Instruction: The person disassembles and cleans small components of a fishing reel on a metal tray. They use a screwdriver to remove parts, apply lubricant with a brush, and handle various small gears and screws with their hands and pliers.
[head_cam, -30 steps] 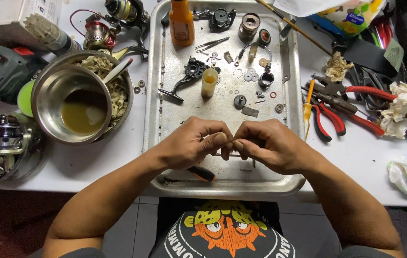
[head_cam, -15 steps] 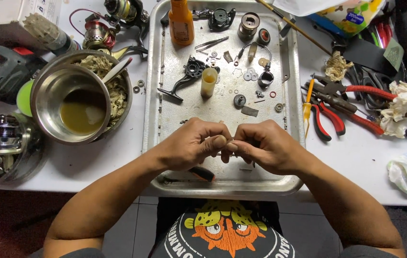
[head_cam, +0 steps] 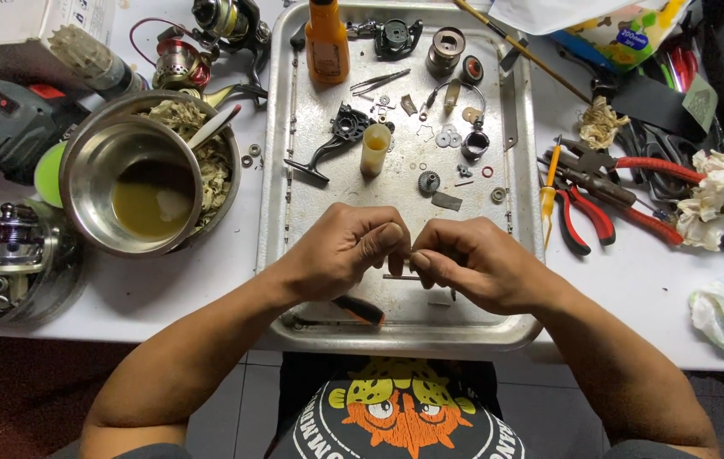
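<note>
My left hand [head_cam: 341,252] and my right hand [head_cam: 472,261] meet fingertip to fingertip over the near part of a metal tray [head_cam: 515,327]. Between them they pinch a very small part that the fingers almost hide. A thin metal pin [head_cam: 399,277] lies on the tray just under the fingers. A black and red tool handle [head_cam: 360,309] lies under my left hand. Farther up the tray lie a small yellow vial [head_cam: 374,149], a black reel handle arm [head_cam: 328,146], a small gear [head_cam: 428,181], several washers and an orange bottle [head_cam: 325,42].
Left of the tray stands a steel bowl [head_cam: 90,161] of murky yellow liquid inside a larger bowl with rags. Fishing reels [head_cam: 5,251] and a power drill [head_cam: 1,119] sit at the left. Red-handled pliers [head_cam: 587,217], crumpled tissues [head_cam: 723,200] and a tissue pack lie at the right.
Both hands stay over the near part of the tray, with only slight finger movement around the tiny part.
</note>
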